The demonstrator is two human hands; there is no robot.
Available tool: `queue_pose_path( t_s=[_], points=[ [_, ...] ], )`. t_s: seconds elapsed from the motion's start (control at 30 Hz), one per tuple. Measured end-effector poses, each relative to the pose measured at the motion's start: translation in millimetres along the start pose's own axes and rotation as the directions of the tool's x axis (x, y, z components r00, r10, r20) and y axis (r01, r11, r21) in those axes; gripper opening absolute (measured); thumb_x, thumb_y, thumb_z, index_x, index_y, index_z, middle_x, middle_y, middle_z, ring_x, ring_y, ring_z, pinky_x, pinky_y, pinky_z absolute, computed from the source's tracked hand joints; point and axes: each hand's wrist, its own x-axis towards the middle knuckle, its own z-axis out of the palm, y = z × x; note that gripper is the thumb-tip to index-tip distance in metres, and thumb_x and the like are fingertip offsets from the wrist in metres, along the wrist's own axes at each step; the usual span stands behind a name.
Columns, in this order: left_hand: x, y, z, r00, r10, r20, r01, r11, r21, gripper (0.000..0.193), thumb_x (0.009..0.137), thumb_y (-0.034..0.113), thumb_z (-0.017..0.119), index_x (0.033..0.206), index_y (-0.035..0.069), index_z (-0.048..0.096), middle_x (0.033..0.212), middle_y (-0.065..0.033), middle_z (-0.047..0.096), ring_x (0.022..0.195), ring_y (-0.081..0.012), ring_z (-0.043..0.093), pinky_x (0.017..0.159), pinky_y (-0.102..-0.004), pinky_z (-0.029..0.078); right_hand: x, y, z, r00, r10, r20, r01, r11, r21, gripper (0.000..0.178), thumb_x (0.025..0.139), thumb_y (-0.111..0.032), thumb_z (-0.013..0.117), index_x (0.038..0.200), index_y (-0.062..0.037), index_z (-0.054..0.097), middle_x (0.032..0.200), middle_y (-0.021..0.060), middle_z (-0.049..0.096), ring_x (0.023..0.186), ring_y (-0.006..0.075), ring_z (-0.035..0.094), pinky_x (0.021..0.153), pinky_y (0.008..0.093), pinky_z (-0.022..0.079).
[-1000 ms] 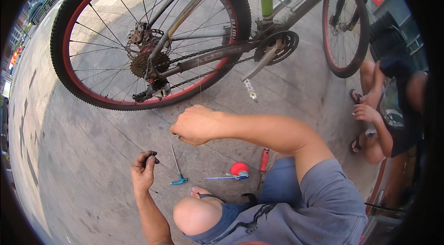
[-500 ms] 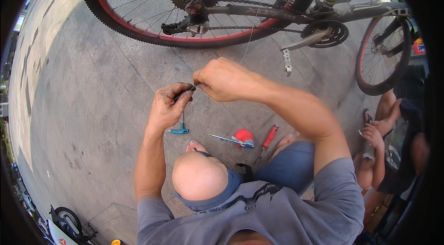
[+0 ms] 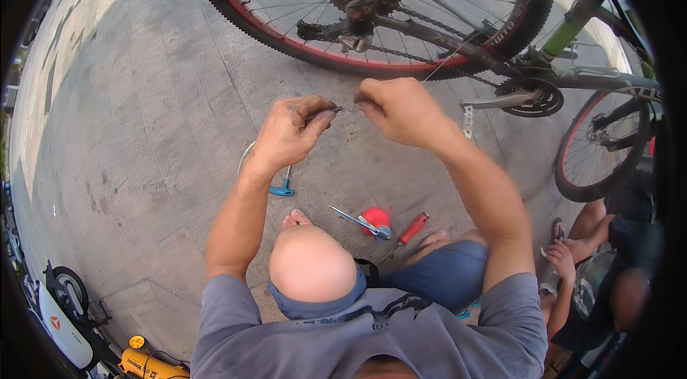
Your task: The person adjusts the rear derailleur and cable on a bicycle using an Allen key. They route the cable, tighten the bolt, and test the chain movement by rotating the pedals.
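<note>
Left hand [image 3: 290, 132] has neared right hand [image 3: 401, 110], left grip pinching a dark piece [image 3: 337, 108], right thin wire [image 3: 431, 73], a bottle cage [image 3: 569, 55] beyond.

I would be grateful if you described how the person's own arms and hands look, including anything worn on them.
Short grey sleeves cover the upper arms; the forearms are bare. The left hand and right hand wear no gloves, and dark smudges mark the left one.
</note>
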Motion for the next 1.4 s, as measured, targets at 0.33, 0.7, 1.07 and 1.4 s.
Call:
queue_pose_path(
  t_s=[0.33, 0.7, 1.07, 1.4],
  points=[
    [12, 12, 2, 1.000, -0.008, 0.000, 0.008, 1.000, -0.018, 0.015, 0.085, 0.006, 0.060, 0.093, -0.006, 0.063, 0.078, -0.0131, 0.066, 0.072, -0.0177, 0.064, 0.066, -0.0293, 0.050, -1, 6, -1, 0.994, 0.092, -0.053, -0.080, 0.975, 0.207, 0.013, 0.079, -0.007, 0.064, 0.091, -0.0008, 0.061, 0.079, 0.0176, 0.064, 0.073, 0.0320, 0.065, 0.063, 0.0353, 0.049],
    [6, -1, 7, 0.999, -0.023, -0.046, 0.013, 0.982, -0.189, 0.018, 0.082, 0.008, 0.062, 0.096, -0.004, 0.063, 0.076, -0.0167, 0.065, 0.068, -0.0201, 0.064, 0.065, -0.0307, 0.050, 3, 1, -10, 0.993, 0.117, -0.028, -0.107, 0.964, 0.243, 0.014, 0.078, -0.010, 0.063, 0.088, -0.0010, 0.063, 0.078, 0.0172, 0.065, 0.073, 0.0319, 0.065, 0.066, 0.0346, 0.050],
    [17, 10, 12, 1.000, -0.016, -0.018, 0.013, 0.990, -0.140, 0.015, 0.086, 0.006, 0.061, 0.095, -0.006, 0.062, 0.082, -0.0074, 0.065, 0.075, -0.0111, 0.060, 0.069, -0.0266, 0.050, 1, 10, -16, 0.994, 0.103, -0.036, -0.092, 0.966, 0.241, 0.012, 0.081, -0.005, 0.064, 0.090, 0.0024, 0.060, 0.069, 0.0090, 0.058, 0.063, 0.0109, 0.055, 0.058, 0.0271, 0.045],
    [22, 8, 11, 0.998, 0.029, 0.049, -0.028, 0.999, -0.022, 0.014, 0.084, 0.004, 0.060, 0.094, -0.005, 0.060, 0.078, -0.0106, 0.066, 0.074, -0.0124, 0.063, 0.067, -0.0271, 0.050, -2, 18, -4, 0.998, 0.064, 0.019, -0.067, 0.948, 0.311, 0.008, 0.080, -0.001, 0.064, 0.084, 0.0022, 0.057, 0.066, 0.0087, 0.056, 0.059, 0.0112, 0.048, 0.055, 0.0279, 0.042]
  ],
)
